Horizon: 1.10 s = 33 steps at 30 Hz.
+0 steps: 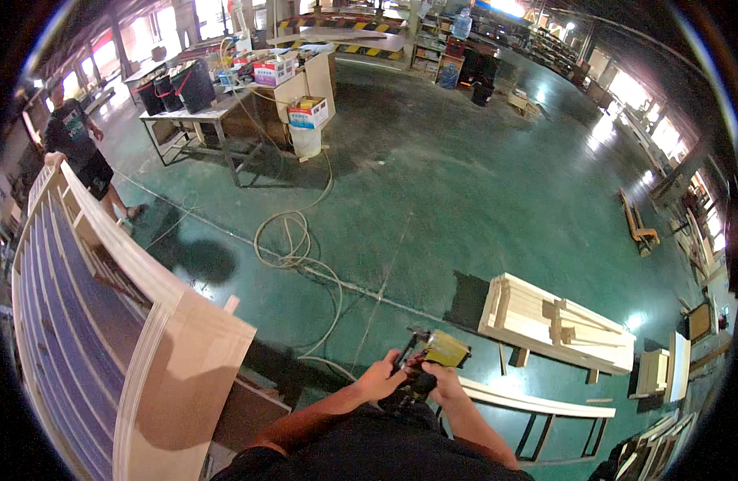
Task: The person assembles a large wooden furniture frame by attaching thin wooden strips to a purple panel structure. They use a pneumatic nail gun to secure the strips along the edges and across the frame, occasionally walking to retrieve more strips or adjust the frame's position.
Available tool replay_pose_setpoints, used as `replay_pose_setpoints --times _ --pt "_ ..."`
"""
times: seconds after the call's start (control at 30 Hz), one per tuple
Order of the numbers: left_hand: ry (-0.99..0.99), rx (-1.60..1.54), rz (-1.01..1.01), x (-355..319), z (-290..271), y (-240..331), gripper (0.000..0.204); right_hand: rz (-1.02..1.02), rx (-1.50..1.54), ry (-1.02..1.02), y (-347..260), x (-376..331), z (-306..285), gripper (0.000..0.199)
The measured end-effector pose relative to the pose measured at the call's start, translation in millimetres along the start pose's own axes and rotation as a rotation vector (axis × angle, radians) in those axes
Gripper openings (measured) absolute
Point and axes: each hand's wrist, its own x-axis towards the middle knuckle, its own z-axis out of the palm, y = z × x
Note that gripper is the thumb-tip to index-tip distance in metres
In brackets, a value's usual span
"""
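Holding a nail gun (430, 358) closed in both hands, left (379, 377) and right (446, 385); slats (555, 323) at two o'clock lie unused, frame (104, 321) at nine o'clock unfinished.

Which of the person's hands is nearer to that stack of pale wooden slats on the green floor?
Right. The right hand on the nail gun sits closer to the stack of slats; the left hand is farther left.

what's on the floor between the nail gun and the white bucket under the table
In the head view, a loosely coiled pale air hose lies on the green floor between them.
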Motion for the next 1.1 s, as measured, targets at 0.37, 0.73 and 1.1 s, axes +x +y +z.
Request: replay_pose_setpoints --times 0.37,0.73,1.1 --pt "0.488 0.043 -0.207 210.7 -131.1 -1.7 0.066 0.172 -0.181 -0.348 -146.4 291.4 97.5 0.018" --pt "0.790 0.131 -0.282 353.1 -273.7 -14.9 0.044 0.060 -0.054 -0.436 -226.4 462.1 239.7 0.013" --pt "0.592 0.262 0.035 420.9 -471.4 71.6 0.095 0.047 0.010 -0.643 -296.7 621.9 391.3 0.047"
